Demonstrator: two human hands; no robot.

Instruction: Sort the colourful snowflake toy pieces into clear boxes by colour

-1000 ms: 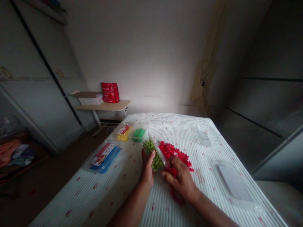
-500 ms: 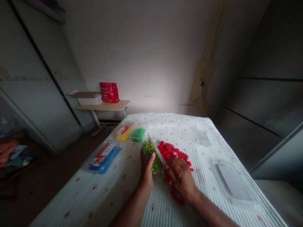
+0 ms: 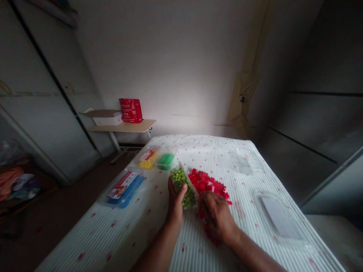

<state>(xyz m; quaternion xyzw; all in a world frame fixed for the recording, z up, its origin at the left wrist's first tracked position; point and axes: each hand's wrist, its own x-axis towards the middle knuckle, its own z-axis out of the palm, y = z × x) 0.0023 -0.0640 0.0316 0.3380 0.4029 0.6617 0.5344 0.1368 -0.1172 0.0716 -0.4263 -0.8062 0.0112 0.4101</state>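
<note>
A clear plastic container (image 3: 181, 177) filled with small light-green blocks is tilted up over the middle of the bed. My left hand (image 3: 176, 200) grips it from the left, thumb lying across its front. At its lower right edge is my right hand (image 3: 217, 215), fingers curled in against the plastic; their tips are hidden behind the hand. Beneath and beyond the right hand spreads a loose pile of red blocks (image 3: 208, 181), partly covered by that hand.
To the left lie a container of blue pieces (image 3: 124, 192), one of yellow pieces (image 3: 146, 161) and one of green pieces (image 3: 166, 160). On the right are clear empty trays (image 3: 245, 160) and a clear case with a pale card (image 3: 279, 217). A side table (image 3: 138, 126) holds a red bag (image 3: 131, 110).
The green-block container has turned slightly so its block face shows more, and its right edge strip looks narrower. My right hand has shifted a little at that edge.
</note>
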